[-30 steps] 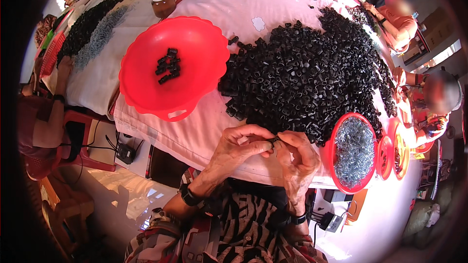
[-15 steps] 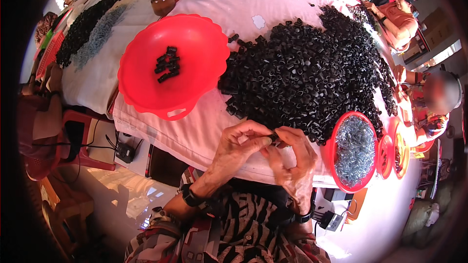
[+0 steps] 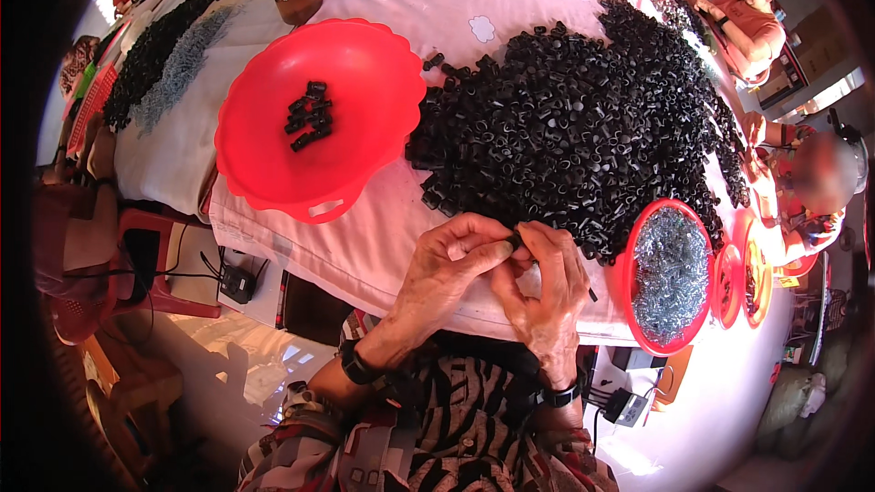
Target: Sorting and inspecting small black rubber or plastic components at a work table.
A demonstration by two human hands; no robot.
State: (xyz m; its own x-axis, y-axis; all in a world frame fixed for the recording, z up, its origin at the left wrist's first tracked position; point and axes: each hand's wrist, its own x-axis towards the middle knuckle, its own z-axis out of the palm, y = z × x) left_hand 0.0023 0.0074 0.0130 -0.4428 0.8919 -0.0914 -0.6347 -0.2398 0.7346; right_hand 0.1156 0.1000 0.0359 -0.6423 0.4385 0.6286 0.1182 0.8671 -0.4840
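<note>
At the near edge of the table, a small black plastic piece sits pinched between both hands, just beside the big pile of black pieces. Compared with half a second ago, the fingers have closed tighter together and the piece is more hidden. The left hand clamps it with thumb and forefinger; the right hand presses against it with curled fingertips. To the left lies a glossy red scalloped bowl holding a few black pieces; to the right, a red bowl of shiny metal bits.
</note>
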